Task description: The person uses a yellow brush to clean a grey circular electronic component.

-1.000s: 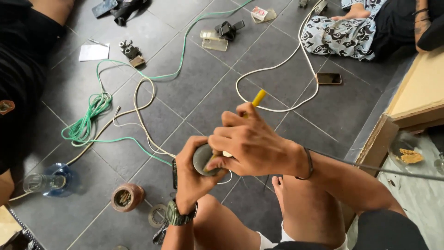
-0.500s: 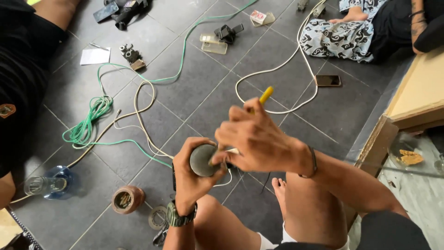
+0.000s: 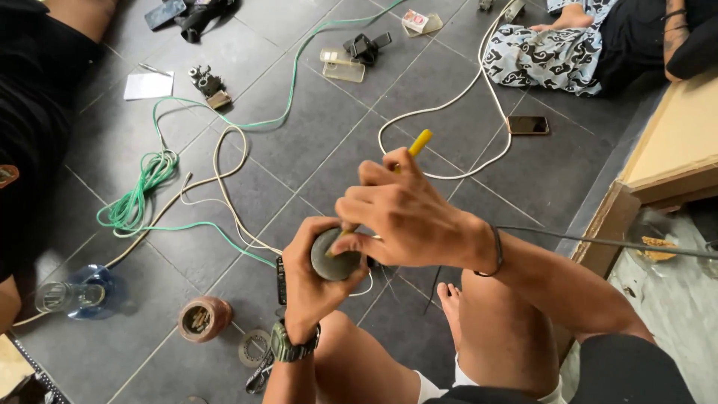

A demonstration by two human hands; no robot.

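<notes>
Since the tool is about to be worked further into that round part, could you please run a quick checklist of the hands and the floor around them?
1. Left hand wraps the round grey part: ok.
2. Right hand grips the yellow-handled tool: ok.
3. Tool tip seated in the part: cannot tell, hidden by fingers.
4. White cable clear of the hands: ok.
5. Bare foot lies just below the work: not ok.
6. Phone lies apart on the tiles: ok.
</notes>
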